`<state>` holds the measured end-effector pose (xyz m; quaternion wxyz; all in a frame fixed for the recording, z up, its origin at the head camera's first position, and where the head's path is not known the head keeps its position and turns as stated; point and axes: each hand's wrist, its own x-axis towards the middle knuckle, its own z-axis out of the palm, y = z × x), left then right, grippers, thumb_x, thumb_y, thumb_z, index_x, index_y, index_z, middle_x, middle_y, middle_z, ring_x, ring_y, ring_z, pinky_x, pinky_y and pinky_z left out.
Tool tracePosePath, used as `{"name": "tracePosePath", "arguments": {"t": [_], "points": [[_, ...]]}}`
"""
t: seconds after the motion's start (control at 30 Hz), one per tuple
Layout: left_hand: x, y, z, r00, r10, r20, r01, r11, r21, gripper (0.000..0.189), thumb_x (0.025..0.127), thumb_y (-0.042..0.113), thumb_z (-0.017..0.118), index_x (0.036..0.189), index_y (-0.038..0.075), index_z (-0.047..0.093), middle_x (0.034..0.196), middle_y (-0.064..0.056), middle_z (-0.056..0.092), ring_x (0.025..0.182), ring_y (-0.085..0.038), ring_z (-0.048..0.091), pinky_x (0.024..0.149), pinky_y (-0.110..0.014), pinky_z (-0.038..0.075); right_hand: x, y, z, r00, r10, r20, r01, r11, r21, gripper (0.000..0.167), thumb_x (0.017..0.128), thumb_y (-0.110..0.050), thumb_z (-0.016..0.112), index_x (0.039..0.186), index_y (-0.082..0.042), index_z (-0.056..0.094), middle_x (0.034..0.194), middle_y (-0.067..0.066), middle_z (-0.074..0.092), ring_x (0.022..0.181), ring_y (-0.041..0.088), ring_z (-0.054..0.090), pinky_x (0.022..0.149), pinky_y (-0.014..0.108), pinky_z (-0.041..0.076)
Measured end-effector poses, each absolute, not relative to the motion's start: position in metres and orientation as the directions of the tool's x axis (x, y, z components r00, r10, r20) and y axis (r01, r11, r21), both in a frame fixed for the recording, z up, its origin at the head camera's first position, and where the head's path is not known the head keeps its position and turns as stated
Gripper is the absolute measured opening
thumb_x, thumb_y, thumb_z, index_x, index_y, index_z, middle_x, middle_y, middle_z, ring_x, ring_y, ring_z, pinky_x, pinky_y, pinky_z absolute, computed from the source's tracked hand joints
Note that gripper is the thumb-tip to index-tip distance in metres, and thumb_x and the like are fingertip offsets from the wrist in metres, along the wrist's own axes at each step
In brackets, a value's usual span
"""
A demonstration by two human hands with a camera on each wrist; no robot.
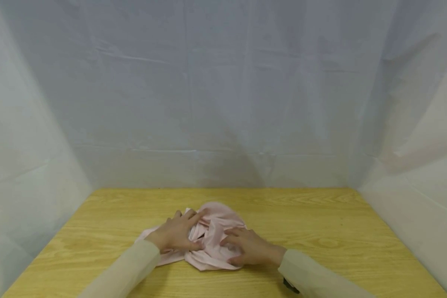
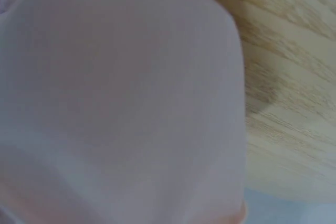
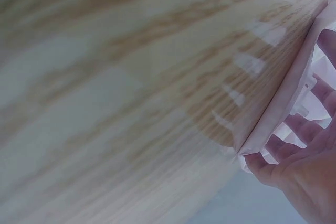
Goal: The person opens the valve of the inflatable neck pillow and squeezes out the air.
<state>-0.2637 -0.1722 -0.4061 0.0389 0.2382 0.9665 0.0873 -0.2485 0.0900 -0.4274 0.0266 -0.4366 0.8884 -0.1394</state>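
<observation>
A crumpled pale pink cloth point(image 1: 217, 223) lies bunched on the wooden table; its kind is not clear from the folds. My left hand point(image 1: 176, 234) rests on its left part, thumb and fingers spread apart. On the right side, my right hand point(image 1: 251, 247) grips the cloth with curved fingers. In the right wrist view, the fingertips of the right hand point(image 3: 310, 156) meet the edge of the cloth point(image 3: 283, 111). Cloth point(image 2: 131, 93) fills most of the left wrist view and hides the left fingers there.
The wood-grain table point(image 1: 320, 219) extends around the cloth on all sides. Pale sheeting point(image 1: 223, 91) hangs behind the table, with more along the left and right sides. A dark band point(image 1: 291, 285) shows under the right sleeve.
</observation>
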Motion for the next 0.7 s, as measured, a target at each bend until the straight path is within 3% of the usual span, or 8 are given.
{"name": "tracePosePath", "arguments": {"t": [0.23, 0.5, 0.7], "points": [[-0.2634, -0.1728, -0.4087, -0.89, 0.456, -0.029, 0.443, 0.876, 0.192, 0.099, 0.066, 0.071, 0.061, 0.146, 0.032, 0.018, 0.135, -0.006, 0.04, 0.111, -0.041, 0.044, 0.083, -0.066, 0.038, -0.2491, 0.09, -0.4274, -0.62, -0.782, 0.057, -0.758, 0.578, -0.302, 0.042, 0.081, -0.039, 0.064, 0.118, -0.022, 0.057, 0.136, 0.009, 0.046, 0.124, 0.027, 0.043, 0.095, 0.056, 0.039], [-0.2628, -0.17, -0.411, -0.895, 0.447, 0.002, 0.44, 0.88, 0.181, 0.085, 0.065, 0.068, 0.063, 0.136, 0.026, 0.042, 0.126, -0.005, 0.043, 0.104, -0.033, 0.044, 0.077, -0.055, 0.043, -0.2491, 0.0898, -0.4272, -0.632, -0.774, 0.041, -0.743, 0.59, -0.317, 0.042, 0.081, -0.039, 0.064, 0.119, -0.024, 0.057, 0.138, 0.008, 0.044, 0.126, 0.028, 0.041, 0.097, 0.056, 0.037], [-0.2621, -0.1696, -0.4125, -0.889, 0.457, 0.028, 0.453, 0.868, 0.202, 0.077, 0.067, 0.067, 0.063, 0.13, 0.025, 0.049, 0.127, 0.0, 0.042, 0.103, -0.032, 0.043, 0.073, -0.051, 0.044, -0.2492, 0.0897, -0.4276, -0.635, -0.772, 0.024, -0.737, 0.596, -0.32, 0.042, 0.081, -0.041, 0.063, 0.12, -0.025, 0.056, 0.14, 0.005, 0.043, 0.127, 0.026, 0.041, 0.098, 0.055, 0.036]]}}
